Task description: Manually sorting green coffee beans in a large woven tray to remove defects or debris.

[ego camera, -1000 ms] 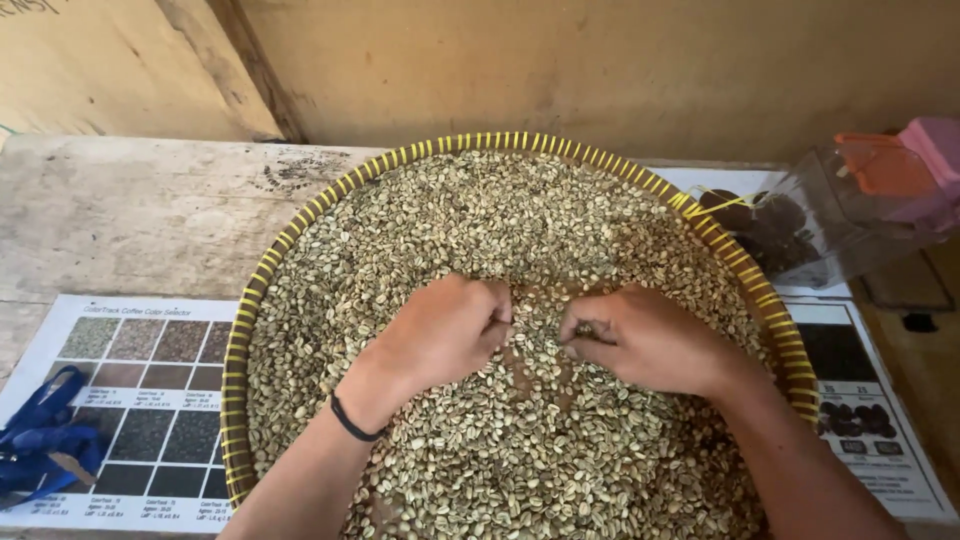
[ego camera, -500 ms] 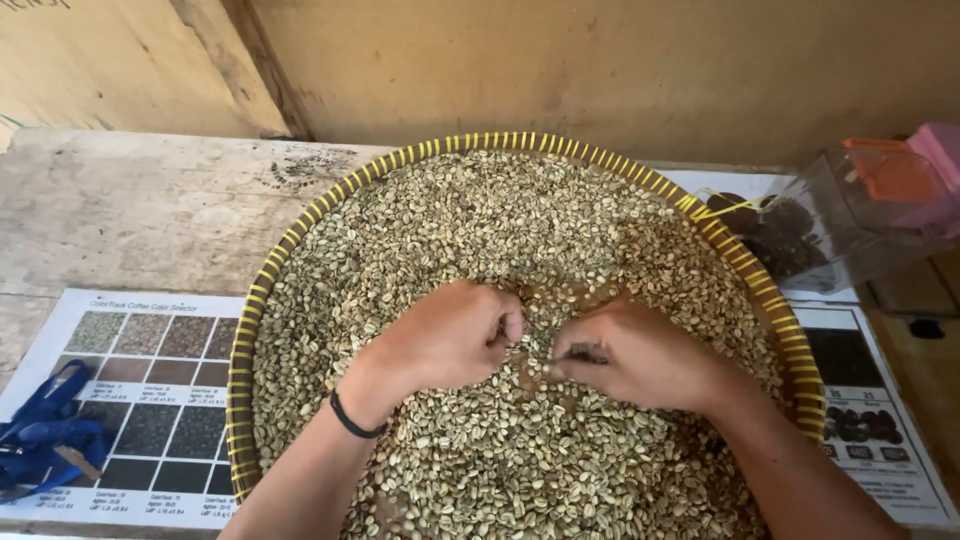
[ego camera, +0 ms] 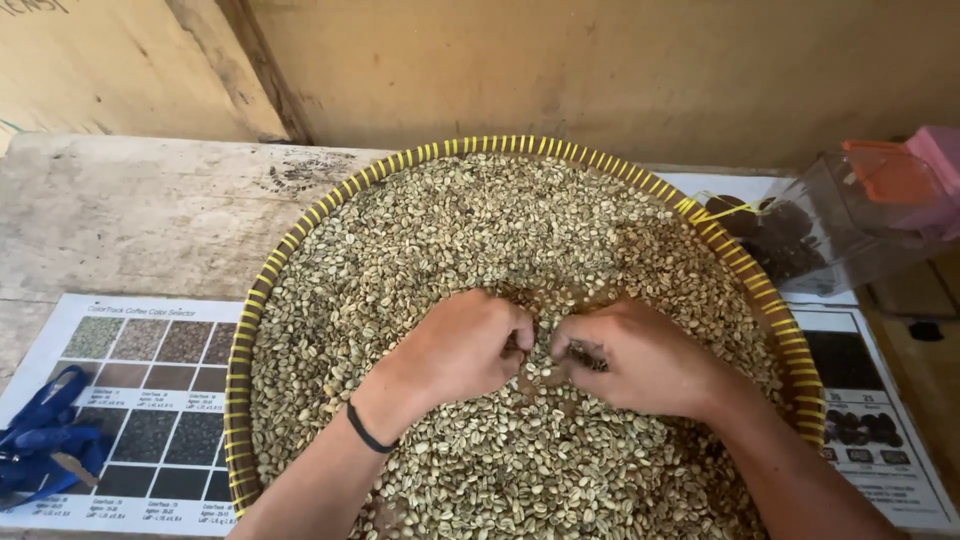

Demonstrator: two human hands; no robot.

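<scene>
1. Pale green coffee beans [ego camera: 500, 230] fill a round woven tray [ego camera: 240, 350] with a yellow-banded rim, set on a worn wooden bench [ego camera: 130, 210]; a small patch of tray floor shows between the hands.
2. The left hand [ego camera: 465, 345], a dark band [ego camera: 365, 432] on its wrist, rests curled on the beans, fingers tucked in; the right hand [ego camera: 635, 355] lies just beside it, pinching a few beans at its fingertips.
3. A printed colour chart [ego camera: 150, 365] lies under the tray's left edge, blue fabric [ego camera: 45, 440] on its corner; a clear plastic container [ego camera: 840, 215] of dark beans stands at right.
</scene>
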